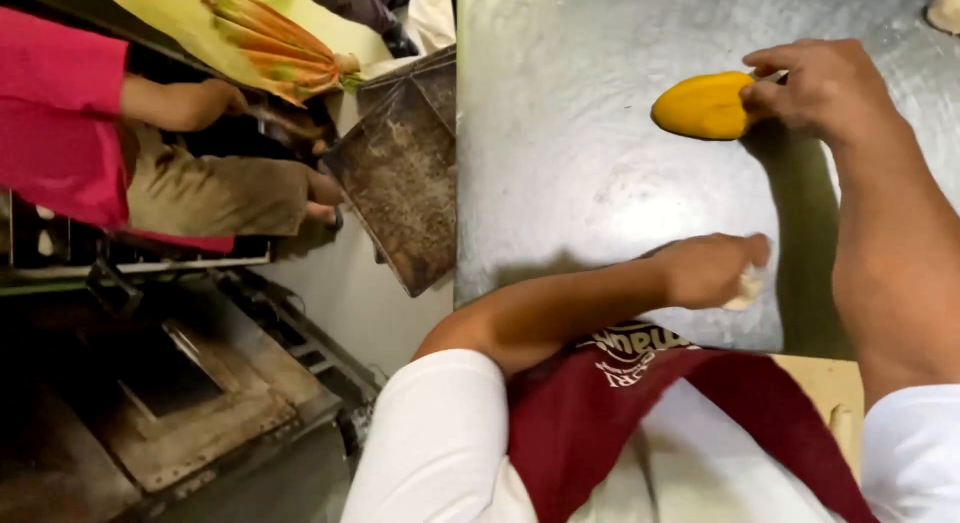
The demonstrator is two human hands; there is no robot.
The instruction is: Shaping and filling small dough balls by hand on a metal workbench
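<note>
On the grey, flour-dusted steel worktop (pixel 560 163), toward one o'clock from the person's chest, lies a smooth yellow-orange lump of dough (pixel 704 106), rounded and slightly flattened. The right hand (pixel 815 83) rests against its three o'clock side, fingers curled and thumb tucked in, pinching the lump's edge; a thin pale object shows just above the knuckles, too small to tell. The left hand (pixel 712 269) sits at about six o'clock from the yellow lump, well apart from it, fingers pressed together around a small pale scrap of dough (pixel 745 288) that touches the steel.

The yellow lump looks soft and pliable, likely light, and a little tacky, so it would dent under hard fingertips; a broad hold from the side or a scoop under its base seems the gentlest way to take it. The pale scrap looks softer still and easy to tear.

The worktop's edge runs along nine o'clock, with a drop to a dark, worn metal tray (pixel 400 173) beside it, where another person in a pink top (pixel 60 113) works. Open steel stretches between the two hands and toward eleven o'clock
</note>
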